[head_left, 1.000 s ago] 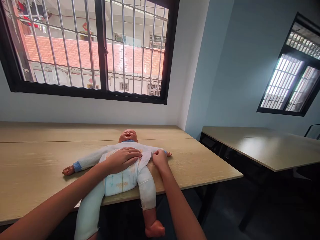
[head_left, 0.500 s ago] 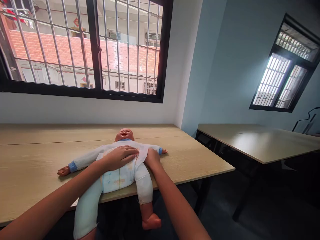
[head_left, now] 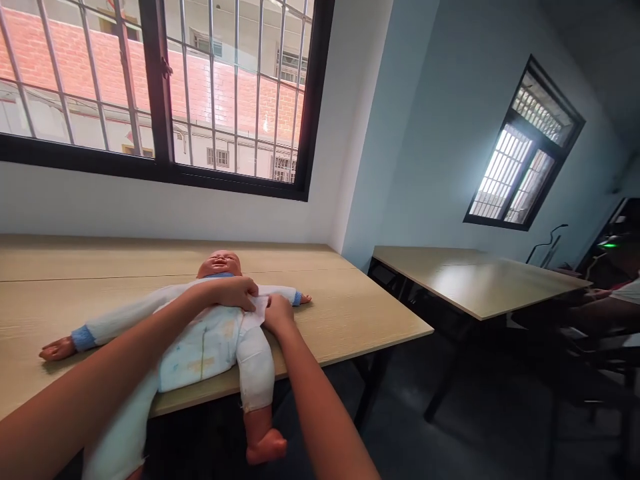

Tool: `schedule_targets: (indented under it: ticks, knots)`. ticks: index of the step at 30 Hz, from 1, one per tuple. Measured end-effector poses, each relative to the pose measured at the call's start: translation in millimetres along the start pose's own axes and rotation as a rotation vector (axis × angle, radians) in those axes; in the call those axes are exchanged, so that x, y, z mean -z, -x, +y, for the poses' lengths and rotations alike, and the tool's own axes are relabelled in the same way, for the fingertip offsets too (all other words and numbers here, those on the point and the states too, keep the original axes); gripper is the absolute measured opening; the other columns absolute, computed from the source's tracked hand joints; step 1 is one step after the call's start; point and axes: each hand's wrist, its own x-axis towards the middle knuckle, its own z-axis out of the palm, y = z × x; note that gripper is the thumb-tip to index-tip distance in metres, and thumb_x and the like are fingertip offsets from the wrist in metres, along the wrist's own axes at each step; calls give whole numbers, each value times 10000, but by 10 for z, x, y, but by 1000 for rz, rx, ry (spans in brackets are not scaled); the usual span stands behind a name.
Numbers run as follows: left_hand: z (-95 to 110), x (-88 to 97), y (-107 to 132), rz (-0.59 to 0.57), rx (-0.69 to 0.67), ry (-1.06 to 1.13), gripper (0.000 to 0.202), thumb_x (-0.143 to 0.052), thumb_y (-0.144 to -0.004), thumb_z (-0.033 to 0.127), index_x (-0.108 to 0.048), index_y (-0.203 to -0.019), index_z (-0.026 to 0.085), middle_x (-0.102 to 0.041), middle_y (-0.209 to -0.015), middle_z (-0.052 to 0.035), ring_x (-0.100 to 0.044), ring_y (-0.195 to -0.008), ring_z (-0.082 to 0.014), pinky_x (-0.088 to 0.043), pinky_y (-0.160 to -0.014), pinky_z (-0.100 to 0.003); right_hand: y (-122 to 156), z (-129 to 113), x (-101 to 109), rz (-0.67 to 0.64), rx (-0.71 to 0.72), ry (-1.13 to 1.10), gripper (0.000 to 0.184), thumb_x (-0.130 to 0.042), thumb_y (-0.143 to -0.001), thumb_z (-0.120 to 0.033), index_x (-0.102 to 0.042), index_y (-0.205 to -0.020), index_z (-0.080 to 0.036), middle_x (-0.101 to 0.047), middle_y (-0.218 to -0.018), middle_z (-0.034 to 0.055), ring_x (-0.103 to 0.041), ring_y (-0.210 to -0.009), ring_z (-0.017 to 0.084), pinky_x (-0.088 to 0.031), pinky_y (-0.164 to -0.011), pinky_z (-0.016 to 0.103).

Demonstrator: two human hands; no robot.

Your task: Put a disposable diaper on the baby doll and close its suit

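Observation:
A baby doll [head_left: 220, 263] in a white top with blue collar and cuffs lies on its back on the wooden table [head_left: 345, 300], legs hanging over the front edge. Around its hips is a white diaper [head_left: 200, 357] with faint coloured prints. My left hand [head_left: 234, 293] is closed at the diaper's upper edge, over the doll's belly. At the doll's side, on the right, my right hand [head_left: 279, 313] pinches the white side flap of the diaper. Part of that flap shows stretched between both hands; my fingertips are partly hidden.
A barred window [head_left: 235, 100] is in the wall behind the table. To the right stands a second table [head_left: 475, 273], separated by a gap. A seated person [head_left: 620, 300] is partly visible at the far right, near dark chairs [head_left: 585, 393].
My left hand has gone from lying flat on the diaper's front to closing on its edge near my right hand. The view has swung right, so everything sits further left.

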Motion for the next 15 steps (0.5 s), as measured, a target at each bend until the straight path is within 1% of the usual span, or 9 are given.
schedule_targets:
  ticks: [1,3,6,8,10,12,14,15]
  knots:
    - [-17,-2,-8,-25,-19,0,154,-710,-754,332,-687,-793,184,-683,-763,2,-562,-709,-178,-360,-685,-275,-4,2,0,-4,-2,8,218,-664,-935,-281,-801,-1058,-165,-815,-1123,185,-756,-983,291,-491,-761,318]
    - [-33,-15,0,-59,-68,-5,116,-654,-812,288,-634,-782,178,-645,-752,3,-529,-719,-168,-324,-687,-284,-19,5,-2,-13,2,17,228,-664,-939,-298,-804,-1063,-169,-814,-1137,189,-760,-999,298,-502,-773,323]
    - [-40,-57,34,-57,-122,-16,143,-585,-920,306,-600,-846,185,-640,-794,-7,-522,-750,-175,-308,-694,-289,-51,11,-12,-29,15,12,284,-707,-925,-392,-811,-1074,-174,-816,-1124,194,-762,-997,314,-518,-787,339]
    - [-44,-103,48,-48,-138,-36,185,-535,-980,332,-601,-887,186,-656,-825,-20,-527,-757,-184,-311,-694,-294,-67,13,-19,-34,14,-9,298,-744,-896,-406,-812,-1067,-171,-816,-1116,195,-763,-983,320,-522,-788,347]
    - [-51,-156,44,-36,-146,-65,205,-523,-997,333,-621,-907,178,-668,-845,-38,-530,-767,-195,-317,-708,-302,-75,14,-21,-30,2,-47,258,-762,-877,-373,-807,-1032,-172,-818,-1107,186,-758,-969,312,-521,-780,343]
    - [-54,-201,25,-22,-152,-98,213,-529,-996,326,-649,-919,168,-669,-853,-56,-527,-776,-206,-323,-728,-314,-76,14,-18,-15,-19,-91,175,-760,-869,-322,-793,-963,-178,-821,-1061,160,-749,-948,292,-519,-770,329]
    - [-53,-221,10,-2,-144,-105,216,-546,-985,332,-667,-925,163,-666,-861,-67,-522,-781,-213,-331,-744,-322,-74,20,-13,0,-39,-139,84,-751,-863,-269,-760,-869,-186,-816,-970,120,-738,-915,269,-521,-755,313]
    - [-53,-219,9,7,-134,-79,206,-560,-968,332,-667,-917,164,-666,-864,-69,-522,-785,-215,-339,-751,-323,-75,26,-14,3,-49,-166,70,-749,-857,-247,-735,-820,-190,-804,-911,98,-733,-892,259,-523,-742,303]
